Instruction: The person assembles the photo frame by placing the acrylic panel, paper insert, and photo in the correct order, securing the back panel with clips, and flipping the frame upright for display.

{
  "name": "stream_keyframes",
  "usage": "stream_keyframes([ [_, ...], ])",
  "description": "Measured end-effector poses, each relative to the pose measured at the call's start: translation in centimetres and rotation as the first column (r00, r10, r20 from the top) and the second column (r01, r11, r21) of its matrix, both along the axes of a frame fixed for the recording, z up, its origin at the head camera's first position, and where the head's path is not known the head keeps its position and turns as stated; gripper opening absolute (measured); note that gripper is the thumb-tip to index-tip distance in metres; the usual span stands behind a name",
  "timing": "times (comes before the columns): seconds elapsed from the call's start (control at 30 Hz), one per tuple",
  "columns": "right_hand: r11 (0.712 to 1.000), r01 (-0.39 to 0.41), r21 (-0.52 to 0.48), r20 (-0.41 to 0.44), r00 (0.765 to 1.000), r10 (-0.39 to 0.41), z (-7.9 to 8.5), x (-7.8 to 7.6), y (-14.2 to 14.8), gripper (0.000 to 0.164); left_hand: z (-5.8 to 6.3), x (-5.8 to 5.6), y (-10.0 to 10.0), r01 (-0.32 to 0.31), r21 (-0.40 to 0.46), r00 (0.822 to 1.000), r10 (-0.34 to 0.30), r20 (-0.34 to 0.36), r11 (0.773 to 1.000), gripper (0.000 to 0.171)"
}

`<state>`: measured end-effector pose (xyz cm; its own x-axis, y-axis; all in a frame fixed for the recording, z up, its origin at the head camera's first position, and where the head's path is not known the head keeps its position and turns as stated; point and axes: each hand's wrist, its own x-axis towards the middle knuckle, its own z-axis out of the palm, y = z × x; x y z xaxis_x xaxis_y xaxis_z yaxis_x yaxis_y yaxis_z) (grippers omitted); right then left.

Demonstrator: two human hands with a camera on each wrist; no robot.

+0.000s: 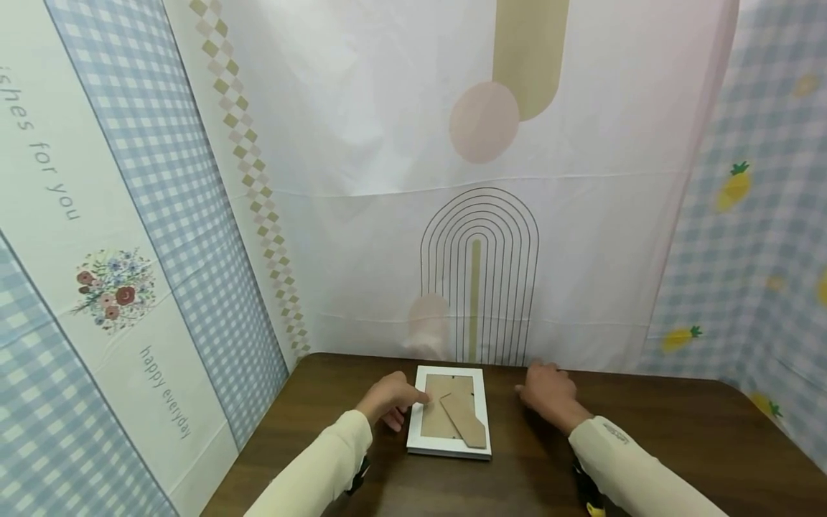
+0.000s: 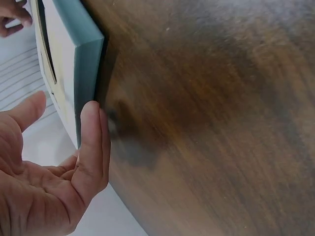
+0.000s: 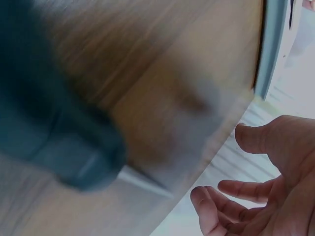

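Observation:
A white picture frame (image 1: pixel 450 454) lies face down on the wooden table, showing its brown backing board and a folded-flat stand leg (image 1: pixel 464 420). My left hand (image 1: pixel 390 398) is at its left edge. In the left wrist view, straight fingers (image 2: pixel 91 137) reach along the frame's side (image 2: pixel 86 73), and the thumb stands apart above the backing. To the right of the frame, my right hand (image 1: pixel 549 391) is over the table near its far edge. Its fingers (image 3: pixel 204 206) are loosely bent and hold nothing.
A blurred dark teal object (image 3: pixel 64 132) with a pointed, metallic-looking tip fills the left of the right wrist view. Something black and yellow (image 1: pixel 594 508) shows below the right sleeve. Patterned curtains (image 1: pixel 362 251) hang behind the table's far edge and along both sides.

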<state>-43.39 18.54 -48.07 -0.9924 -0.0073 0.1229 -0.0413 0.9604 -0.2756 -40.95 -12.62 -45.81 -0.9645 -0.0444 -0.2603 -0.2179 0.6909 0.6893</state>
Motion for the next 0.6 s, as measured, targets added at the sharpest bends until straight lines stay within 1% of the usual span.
stream_keyframes([
  [0.13, 1.000, -0.029, -0.009, 0.008, 1.000, 0.029, 0.3, -0.2, -1.3, 0.047, 0.2, 0.7, -0.1, -0.004, -0.016, 1.000, 0.004, 0.008, 1.000, 0.047],
  [0.23, 0.998, -0.057, -0.019, 0.010, 0.998, 0.057, 0.5, -0.3, -2.1, 0.046, 0.3, 1.2, -0.3, 0.007, -0.006, 1.000, -0.007, 0.016, 1.000, 0.048],
  [0.33, 0.996, -0.080, -0.034, 0.022, 0.996, 0.081, 0.6, -0.5, -2.9, 0.049, 0.5, 1.7, -0.4, 0.025, 0.016, 0.999, -0.025, 0.035, 1.000, 0.051],
  [0.5, 0.991, -0.118, -0.061, 0.047, 0.992, 0.121, 0.4, -0.7, -4.4, 0.056, 0.3, 2.4, -0.2, 0.043, 0.032, 0.997, -0.045, 0.066, 0.999, 0.060],
  [0.6, 0.987, -0.140, -0.079, 0.048, 0.988, 0.144, 0.4, -0.6, -5.4, 0.057, 0.1, 2.7, -0.1, 0.043, 0.034, 0.996, -0.045, 0.076, 0.998, 0.069],
])
